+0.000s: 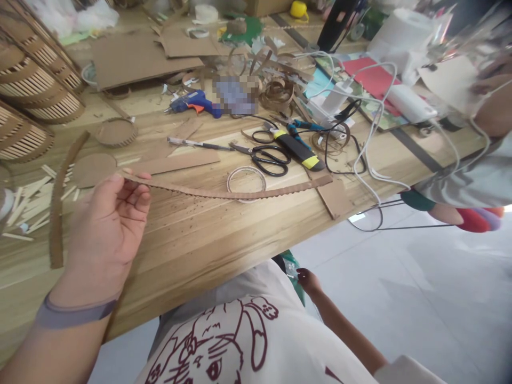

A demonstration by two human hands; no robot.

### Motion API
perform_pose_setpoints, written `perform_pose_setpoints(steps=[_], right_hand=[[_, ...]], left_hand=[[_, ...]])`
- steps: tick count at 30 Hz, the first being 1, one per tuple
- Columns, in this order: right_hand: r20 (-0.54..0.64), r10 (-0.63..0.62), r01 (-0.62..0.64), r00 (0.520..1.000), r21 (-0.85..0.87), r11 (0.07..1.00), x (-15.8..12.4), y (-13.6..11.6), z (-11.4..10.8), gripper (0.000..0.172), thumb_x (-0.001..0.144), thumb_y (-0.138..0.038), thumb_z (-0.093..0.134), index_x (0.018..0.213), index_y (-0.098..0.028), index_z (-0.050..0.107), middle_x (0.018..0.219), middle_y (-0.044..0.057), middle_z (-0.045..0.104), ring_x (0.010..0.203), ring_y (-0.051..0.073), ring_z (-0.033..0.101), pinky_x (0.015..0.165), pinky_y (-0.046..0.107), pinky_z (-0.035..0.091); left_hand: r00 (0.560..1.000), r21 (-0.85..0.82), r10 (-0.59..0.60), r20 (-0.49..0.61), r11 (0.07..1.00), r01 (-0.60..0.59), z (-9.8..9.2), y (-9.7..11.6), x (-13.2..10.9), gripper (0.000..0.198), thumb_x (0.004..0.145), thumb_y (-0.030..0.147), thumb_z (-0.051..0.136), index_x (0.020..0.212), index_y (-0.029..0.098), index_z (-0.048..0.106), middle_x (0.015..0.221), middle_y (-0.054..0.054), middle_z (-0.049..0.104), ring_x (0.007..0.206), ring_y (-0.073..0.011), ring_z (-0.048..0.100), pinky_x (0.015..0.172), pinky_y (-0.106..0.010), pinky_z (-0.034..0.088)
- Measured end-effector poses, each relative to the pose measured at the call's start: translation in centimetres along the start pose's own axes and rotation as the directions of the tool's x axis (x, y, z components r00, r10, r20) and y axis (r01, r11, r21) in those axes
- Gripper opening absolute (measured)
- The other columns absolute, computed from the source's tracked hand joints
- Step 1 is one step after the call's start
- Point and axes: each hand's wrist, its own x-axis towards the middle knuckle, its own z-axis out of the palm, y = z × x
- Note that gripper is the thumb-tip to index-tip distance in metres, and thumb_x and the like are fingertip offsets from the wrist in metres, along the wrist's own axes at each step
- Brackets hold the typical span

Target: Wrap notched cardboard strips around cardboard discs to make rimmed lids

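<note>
My left hand (120, 218) pinches one end of a long cardboard strip (236, 195) with a notched edge. The strip stretches right across the table, its far end by a flat cardboard piece (338, 198). Behind it, partly covered, lies a thin pale ring (246, 169). My right hand (310, 282) is low beside my body, below the table edge. Its fingers are curled next to green and clear plastic-looking material (295, 272); what they grip, if anything, is too small to make out. Left of my left hand rests another curved cardboard strip (60, 213), near a round cardboard disc (95, 169).
Black scissors (272, 160), a pen (200, 144), a black-and-yellow cutter (298, 149) and a blue glue gun (194, 102) lie mid-table. White cables (376, 128) hang over the right edge. Slatted lantern-like pieces (24, 128) stand left. Another person's arm (492, 109) is at right.
</note>
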Motion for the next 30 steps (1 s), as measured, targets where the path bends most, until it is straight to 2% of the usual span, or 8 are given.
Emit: perform_pose_setpoints(steps=[4,10,12,14,17,19,26,30], right_hand=[[0.192,0.032,-0.008,0.981,-0.125,0.992,-1.7,-3.4,-3.6,0.027,0.094,-0.035,0.061,0.113,-0.016,0.063,0.111,0.006,0.066,0.089,0.018,0.066,0.075,0.035,0.057],[0.463,-0.2,0.308,0.864,-0.172,0.936,-9.8,-13.2,-11.2,0.032,0.093,-0.022,0.051,0.062,-0.019,0.061,0.057,-0.003,0.06,0.043,0.008,0.053,0.046,0.023,0.037],[0.467,-0.508,0.635,0.723,-0.161,0.755,-12.1,-17.3,-12.9,0.029,0.095,-0.028,0.052,0.069,-0.022,0.063,0.062,-0.002,0.064,0.053,0.011,0.06,0.049,0.023,0.039],[0.197,-0.811,0.835,0.551,-0.14,0.533,-12.9,-21.4,-13.5,0.024,0.098,-0.03,0.048,0.08,-0.025,0.064,0.07,-0.002,0.067,0.061,0.012,0.063,0.057,0.023,0.045],[-0.225,-0.94,0.86,0.257,-0.39,0.328,-11.4,-26.8,-12.4,0.016,0.098,-0.029,0.051,0.098,-0.022,0.066,0.09,0.005,0.072,0.086,0.019,0.068,0.075,0.03,0.051],[-0.251,-0.954,0.83,0.163,-0.487,0.27,-9.4,-29.5,-11.1,0.022,0.095,-0.035,0.056,0.105,-0.018,0.066,0.1,0.011,0.072,0.098,0.026,0.066,0.085,0.041,0.05],[0.001,-0.946,0.863,0.324,-0.41,0.295,-5.8,-32.1,-9.5,0.012,0.089,-0.02,0.059,0.091,-0.02,0.071,0.084,0.004,0.074,0.077,0.02,0.068,0.069,0.031,0.048],[0.139,-0.857,0.838,0.497,-0.332,0.432,-6.2,-31.2,-9.9,0.011,0.084,-0.017,0.059,0.08,-0.023,0.068,0.075,0.0,0.072,0.068,0.016,0.067,0.058,0.024,0.045]], left_hand=[[0.998,0.012,0.045,0.054,0.999,-0.045,-0.4,-0.2,0.0,0.025,0.087,0.004,0.052,0.07,0.013,0.069,0.068,-0.002,0.073,0.058,-0.0049,0.062,0.058,-0.008,0.055],[0.987,0.028,0.052,0.155,0.998,-0.057,-0.3,-0.7,-0.6,0.007,0.078,0.011,0.065,0.072,0.012,0.069,0.07,-0.003,0.073,0.059,-0.0072,0.065,0.058,-0.012,0.056],[0.978,0.072,0.044,0.205,0.996,-0.06,-0.1,-1.0,-1.1,0.005,0.077,0.015,0.068,0.073,0.013,0.068,0.074,-0.004,0.074,0.06,-0.0078,0.066,0.059,-0.015,0.057],[0.972,0.105,0.033,0.234,0.993,-0.059,-0.1,-1.4,-1.7,0.006,0.076,0.019,0.069,0.074,0.014,0.067,0.079,-0.004,0.075,0.062,-0.009,0.066,0.061,-0.018,0.058],[0.973,0.118,0.008,0.232,0.992,-0.036,-0.1,-1.9,-2.7,0.008,0.077,0.025,0.07,0.077,0.017,0.067,0.084,-0.003,0.075,0.065,-0.0096,0.067,0.064,-0.02,0.058],[0.975,0.124,-0.003,0.221,0.992,-0.025,-0.2,-2.1,-3.3,0.01,0.079,0.028,0.069,0.08,0.019,0.066,0.087,-0.002,0.074,0.068,-0.0103,0.067,0.067,-0.022,0.059],[0.978,0.168,-0.025,0.209,0.986,-0.011,-1.9,-3.0,-4.6,0.014,0.082,0.036,0.066,0.086,0.023,0.063,0.092,-0.004,0.074,0.072,-0.0161,0.069,0.071,-0.031,0.059],[0.959,0.334,-0.027,0.283,0.94,-0.072,-3.7,-1.9,-2.6,0.023,0.085,0.034,0.062,0.105,0.022,0.06,0.105,-0.009,0.074,0.087,-0.0212,0.072,0.08,-0.037,0.058]])
